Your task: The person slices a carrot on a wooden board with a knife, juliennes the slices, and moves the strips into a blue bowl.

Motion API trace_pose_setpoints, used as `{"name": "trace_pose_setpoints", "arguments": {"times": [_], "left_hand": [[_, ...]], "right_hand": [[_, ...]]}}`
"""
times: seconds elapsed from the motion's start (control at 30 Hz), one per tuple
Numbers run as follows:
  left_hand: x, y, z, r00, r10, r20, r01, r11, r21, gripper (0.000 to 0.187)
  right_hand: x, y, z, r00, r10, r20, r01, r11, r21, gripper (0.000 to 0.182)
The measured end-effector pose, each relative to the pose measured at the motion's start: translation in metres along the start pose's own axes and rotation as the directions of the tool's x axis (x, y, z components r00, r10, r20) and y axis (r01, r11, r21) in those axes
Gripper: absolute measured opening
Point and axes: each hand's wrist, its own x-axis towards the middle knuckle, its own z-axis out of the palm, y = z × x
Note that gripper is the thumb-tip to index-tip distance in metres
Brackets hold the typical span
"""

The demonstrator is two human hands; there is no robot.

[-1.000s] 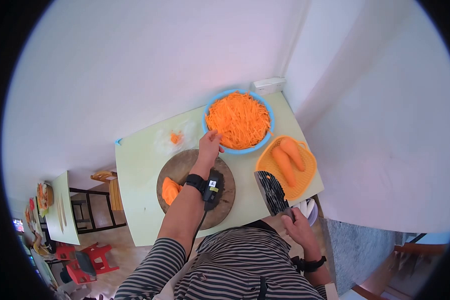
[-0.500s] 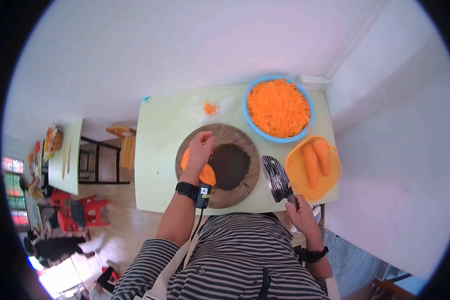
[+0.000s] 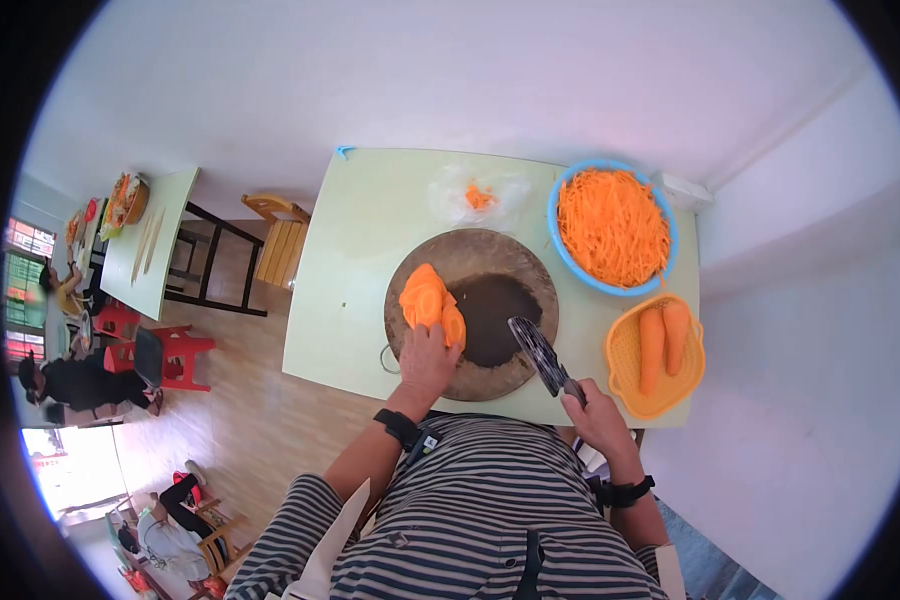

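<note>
A pile of thin carrot slices (image 3: 427,298) lies on the left half of a round wooden chopping board (image 3: 450,250). My left hand (image 3: 430,360) is at the near end of the pile, its fingers bent and closed on the slices. Part of the nearest slices is hidden under those fingers. My right hand (image 3: 594,415) grips the handle of a kitchen knife (image 3: 537,352). The blade is tilted, its tip over the right part of the board, apart from the slices. A dark wet patch marks the middle of the board.
Shredded carrot fills a blue-rimmed bowl (image 3: 615,228) at the back right. Two whole carrots (image 3: 663,345) sit in a yellow basket (image 3: 625,385). Carrot scraps (image 3: 478,196) lie on clear plastic (image 3: 510,198) behind the board. Other people are in the background at left.
My left hand has come down from above the board onto the near end of the slices. The knife has moved left, its tip now over the board. The view has shifted.
</note>
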Motion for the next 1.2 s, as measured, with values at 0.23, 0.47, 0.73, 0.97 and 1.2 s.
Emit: {"name": "trace_pose_setpoints", "arguments": {"times": [0.23, 0.47, 0.73, 0.97, 1.2], "left_hand": [[-0.001, -0.013, 0.018, 0.988, -0.016, 0.154, 0.029, 0.996, -0.08, 0.036], [0.0, -0.001, 0.024, 0.976, -0.075, 0.206, 0.077, 0.997, -0.001, 0.053], [0.008, 0.003, 0.023, 0.961, -0.05, 0.274, 0.044, 0.999, 0.028, 0.045], [0.004, 0.001, 0.028, 0.956, -0.083, 0.281, 0.102, 0.993, -0.052, 0.034], [0.009, -0.012, 0.044, 0.954, -0.116, 0.275, 0.24, 0.848, -0.472, 0.028]], "right_hand": [[0.001, 0.003, 0.007, 1.0, 0.026, 0.016, -0.026, 0.999, -0.028, 0.034], [-0.006, 0.004, 0.008, 0.998, 0.053, 0.028, -0.052, 0.998, -0.036, 0.036], [-0.006, 0.012, 0.01, 0.999, 0.037, 0.04, -0.036, 0.999, -0.027, 0.037], [-0.006, 0.011, 0.009, 0.998, 0.018, 0.052, -0.016, 0.999, -0.047, 0.036], [-0.005, 0.021, 0.011, 0.999, -0.007, 0.035, 0.008, 1.0, -0.024, 0.036]]}}
